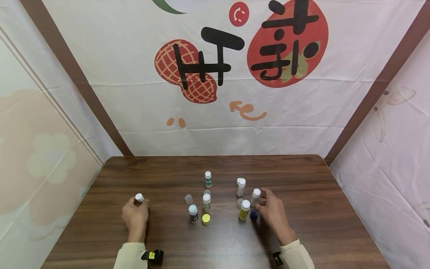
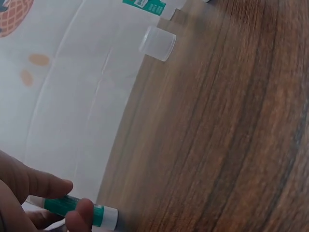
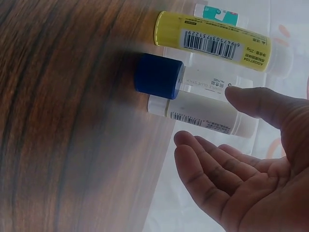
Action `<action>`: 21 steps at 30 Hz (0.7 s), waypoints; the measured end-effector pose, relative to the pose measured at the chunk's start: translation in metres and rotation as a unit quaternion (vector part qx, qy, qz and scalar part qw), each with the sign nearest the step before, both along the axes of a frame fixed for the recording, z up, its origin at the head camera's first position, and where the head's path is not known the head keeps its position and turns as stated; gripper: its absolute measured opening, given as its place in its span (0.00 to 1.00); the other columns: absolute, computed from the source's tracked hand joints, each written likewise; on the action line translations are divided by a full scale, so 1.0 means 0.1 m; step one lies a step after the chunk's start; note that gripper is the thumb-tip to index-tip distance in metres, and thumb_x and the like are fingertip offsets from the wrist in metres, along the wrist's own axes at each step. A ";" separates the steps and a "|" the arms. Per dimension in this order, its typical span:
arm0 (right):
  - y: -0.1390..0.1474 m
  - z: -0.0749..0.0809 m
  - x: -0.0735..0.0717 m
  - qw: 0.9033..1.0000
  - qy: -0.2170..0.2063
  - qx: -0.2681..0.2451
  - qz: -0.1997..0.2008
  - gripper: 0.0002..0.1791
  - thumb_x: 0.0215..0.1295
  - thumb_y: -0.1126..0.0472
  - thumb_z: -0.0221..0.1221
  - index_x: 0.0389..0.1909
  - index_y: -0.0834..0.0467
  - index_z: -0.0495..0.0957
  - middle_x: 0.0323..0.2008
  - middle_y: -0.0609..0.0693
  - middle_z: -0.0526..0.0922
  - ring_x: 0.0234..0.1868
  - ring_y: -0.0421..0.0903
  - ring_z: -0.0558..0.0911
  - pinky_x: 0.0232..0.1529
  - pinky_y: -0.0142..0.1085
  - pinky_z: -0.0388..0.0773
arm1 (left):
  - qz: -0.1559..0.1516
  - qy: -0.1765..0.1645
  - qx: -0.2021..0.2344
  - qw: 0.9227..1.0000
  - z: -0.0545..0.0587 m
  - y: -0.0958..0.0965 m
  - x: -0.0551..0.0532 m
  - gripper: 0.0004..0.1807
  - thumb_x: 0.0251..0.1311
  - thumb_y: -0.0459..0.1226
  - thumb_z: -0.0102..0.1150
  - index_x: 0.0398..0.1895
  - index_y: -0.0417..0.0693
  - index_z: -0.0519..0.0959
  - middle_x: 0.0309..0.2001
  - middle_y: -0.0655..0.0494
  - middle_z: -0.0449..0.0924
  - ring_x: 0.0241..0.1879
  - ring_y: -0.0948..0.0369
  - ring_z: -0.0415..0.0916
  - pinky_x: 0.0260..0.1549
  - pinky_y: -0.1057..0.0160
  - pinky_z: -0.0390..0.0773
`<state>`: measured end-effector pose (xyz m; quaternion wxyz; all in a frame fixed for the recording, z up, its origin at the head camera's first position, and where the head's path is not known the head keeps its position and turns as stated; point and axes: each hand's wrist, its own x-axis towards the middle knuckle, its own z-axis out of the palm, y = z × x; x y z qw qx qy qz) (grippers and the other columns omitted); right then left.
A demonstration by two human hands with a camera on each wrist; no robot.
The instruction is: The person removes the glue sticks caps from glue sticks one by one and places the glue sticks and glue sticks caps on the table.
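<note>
At the left of the table, my left hand (image 1: 135, 216) grips a green glue stick (image 2: 63, 206) with white ends; only its white top shows in the head view. The thumb and fingers curl round its label. On the right, my right hand (image 1: 273, 212) is beside a white glue stick (image 3: 198, 115), thumb and fingers spread on either side of it. Whether the fingers touch it I cannot tell. Next to that stick are a blue cap (image 3: 159, 76) and a yellow glue stick (image 3: 217, 43). Another white glue stick (image 1: 240, 188) stands farther back.
Mid-table stand a green glue stick (image 1: 208, 180), a white glue stick (image 1: 206, 203) and a dark-labelled glue stick (image 1: 193, 215). Around them lie a yellow cap (image 1: 206, 219) and a translucent cap (image 1: 188, 199). A printed cloth (image 1: 141, 112) hangs behind the wooden table (image 1: 215, 246).
</note>
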<state>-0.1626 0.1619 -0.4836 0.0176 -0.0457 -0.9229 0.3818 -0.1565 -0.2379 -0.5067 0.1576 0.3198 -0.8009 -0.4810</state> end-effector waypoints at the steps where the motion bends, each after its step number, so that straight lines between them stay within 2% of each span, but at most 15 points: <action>1: 0.00 0.00 0.00 1.000 0.000 0.000 -0.001 0.31 0.51 0.69 0.67 0.59 0.67 0.71 0.47 0.64 0.82 0.40 0.54 0.85 0.45 0.50 0.77 | -0.001 0.003 0.001 1.000 -0.01 0.00 0.00 0.17 0.61 0.31 0.58 0.49 0.26 0.75 0.49 0.27 0.75 0.53 0.35 0.67 0.53 0.39 0.63; 5: 0.01 -0.01 0.00 1.000 0.001 0.002 -0.005 0.30 0.52 0.69 0.68 0.58 0.66 0.71 0.46 0.63 0.83 0.41 0.55 0.84 0.43 0.49 0.78 | 0.002 0.016 -0.003 1.000 -0.03 0.00 0.02 0.12 0.60 0.30 0.59 0.43 0.28 0.79 0.47 0.28 0.77 0.50 0.38 0.70 0.51 0.41 0.67; 7: 0.01 0.00 0.00 1.000 0.003 0.004 -0.006 0.30 0.52 0.68 0.68 0.58 0.66 0.72 0.46 0.63 0.83 0.40 0.55 0.84 0.42 0.49 0.78 | 0.004 0.021 -0.015 1.000 -0.02 0.02 0.03 0.12 0.61 0.32 0.60 0.43 0.30 0.81 0.44 0.32 0.80 0.48 0.42 0.74 0.47 0.45 0.70; 11: 0.03 0.05 0.02 1.000 0.009 0.016 -0.009 0.29 0.52 0.66 0.68 0.56 0.66 0.73 0.44 0.63 0.83 0.39 0.54 0.84 0.41 0.49 0.78 | -0.007 0.037 -0.063 0.997 0.06 0.07 0.06 0.15 0.60 0.37 0.64 0.46 0.35 0.82 0.38 0.39 0.84 0.30 0.57 0.80 0.32 0.59 0.74; 14: 0.04 0.11 0.04 1.000 0.010 0.025 -0.012 0.29 0.52 0.64 0.68 0.57 0.66 0.73 0.43 0.63 0.84 0.40 0.55 0.84 0.41 0.50 0.78 | -0.028 0.061 -0.102 0.993 0.17 0.14 0.09 0.17 0.59 0.40 0.66 0.46 0.37 0.82 0.34 0.41 0.85 0.21 0.66 0.77 0.20 0.66 0.70; 16: 0.03 0.16 0.05 1.000 0.009 0.025 -0.012 0.30 0.53 0.64 0.68 0.58 0.65 0.72 0.43 0.64 0.84 0.41 0.56 0.84 0.42 0.50 0.78 | -0.048 0.078 -0.115 0.989 0.26 0.20 0.12 0.16 0.58 0.39 0.67 0.46 0.38 0.83 0.31 0.42 0.85 0.20 0.66 0.76 0.16 0.68 0.67; 21: -0.01 0.32 0.08 0.999 0.014 0.037 -0.019 0.30 0.54 0.63 0.68 0.58 0.65 0.73 0.43 0.63 0.84 0.42 0.56 0.84 0.41 0.50 0.78 | -0.109 0.096 -0.134 0.980 0.47 0.37 0.15 0.14 0.55 0.37 0.69 0.43 0.39 0.83 0.28 0.47 0.83 0.24 0.59 0.77 0.19 0.67 0.69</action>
